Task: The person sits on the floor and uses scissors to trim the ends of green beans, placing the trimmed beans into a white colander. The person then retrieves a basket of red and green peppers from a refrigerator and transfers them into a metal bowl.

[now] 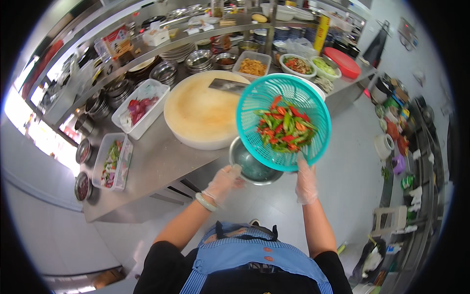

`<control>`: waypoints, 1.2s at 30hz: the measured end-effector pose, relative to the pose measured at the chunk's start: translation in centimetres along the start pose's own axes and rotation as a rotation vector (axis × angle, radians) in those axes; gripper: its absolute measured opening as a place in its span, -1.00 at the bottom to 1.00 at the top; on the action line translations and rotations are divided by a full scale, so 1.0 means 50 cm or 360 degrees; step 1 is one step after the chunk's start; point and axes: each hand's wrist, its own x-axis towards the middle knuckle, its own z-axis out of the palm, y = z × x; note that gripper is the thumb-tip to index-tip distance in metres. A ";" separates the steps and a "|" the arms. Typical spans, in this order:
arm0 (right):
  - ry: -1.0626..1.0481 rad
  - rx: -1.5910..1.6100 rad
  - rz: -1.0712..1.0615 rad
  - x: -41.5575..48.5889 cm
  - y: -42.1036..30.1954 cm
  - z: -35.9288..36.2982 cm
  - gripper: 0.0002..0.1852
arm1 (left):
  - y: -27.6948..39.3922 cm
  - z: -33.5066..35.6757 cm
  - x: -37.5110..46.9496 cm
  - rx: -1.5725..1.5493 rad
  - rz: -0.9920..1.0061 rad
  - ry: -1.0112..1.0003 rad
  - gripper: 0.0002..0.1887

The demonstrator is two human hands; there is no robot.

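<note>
My right hand (307,182), in a clear plastic glove, grips the near rim of a teal plastic colander (248,110). Cut red and green peppers (286,126) lie heaped in the colander. My left hand (224,183), gloved too and with a pale bangle at the wrist, holds the left rim of a steel bowl (253,167). The colander overlaps the bowl's far right part from above, so much of the bowl's inside is hidden. Behind them on the counter is a thick round chopping board (202,106). A cleaver (227,85) lies flat on it, partly covered by the colander.
Left of the board, the steel counter (154,172) holds a white tub of reddish pieces (141,106), a clear tub of cut vegetables (112,161) and small steel bowls (83,185). Further back stand food containers (253,66) and a red lid (343,62). A steel shelf (227,20) runs above.
</note>
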 end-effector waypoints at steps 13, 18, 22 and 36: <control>-0.0383 -0.0320 -0.0569 0.477 0.059 0.348 -0.69 | 0.279 -0.188 0.220 -0.0239 -0.0024 0.0703 -0.70; -0.0429 -0.0462 -0.0364 0.570 0.090 0.438 -0.47 | 0.324 -0.271 0.303 -0.0393 -0.0005 0.0816 -0.72; -0.0403 -0.0623 -0.0452 0.599 0.107 0.476 -0.49 | 0.328 -0.302 0.337 -0.0336 0.0053 0.0845 -0.72; -0.0516 -0.0483 -0.0796 0.696 0.142 0.518 -0.47 | 0.330 -0.302 0.382 -0.0530 0.0032 0.1130 -0.74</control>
